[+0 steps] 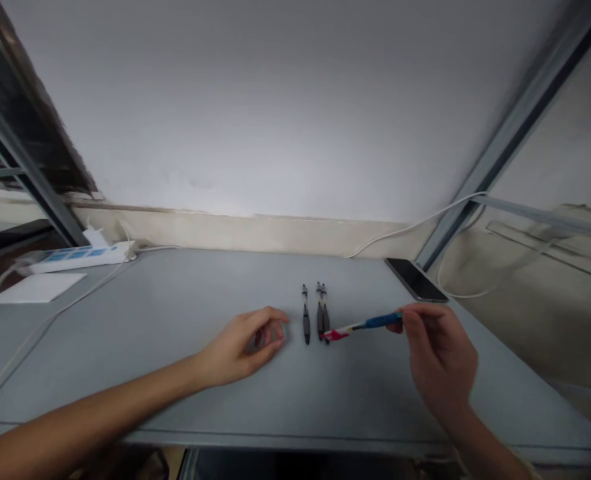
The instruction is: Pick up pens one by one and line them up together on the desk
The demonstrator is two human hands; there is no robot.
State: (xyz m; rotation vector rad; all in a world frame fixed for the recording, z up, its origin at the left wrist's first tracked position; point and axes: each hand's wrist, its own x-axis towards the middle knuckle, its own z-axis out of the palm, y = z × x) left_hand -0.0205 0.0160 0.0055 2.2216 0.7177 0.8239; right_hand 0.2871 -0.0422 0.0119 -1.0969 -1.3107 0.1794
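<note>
The right hand [443, 357] grips the blue pen [381, 321] with thumb and fingers near its right end, and the red-and-white end of this pen points left, over the near ends of two dark pens [320, 320] lying side by side. Whether it touches them, I cannot tell; if the hand goes lower or sweeps left, this end could push the pair apart or make them roll. Because the grip is only at one end, the pen could also swing or slip from the fingers. The left hand [238, 348] is released, its fingers loosely curved with a gap to the thumb, just beside the single dark pen [306, 325]; a careless move to the right could knock this pen toward the pair. Farther out, the phone [416, 280] lies at the far right of the table [255, 417], beyond the right hand, so a wide backward swing might bump it.
</note>
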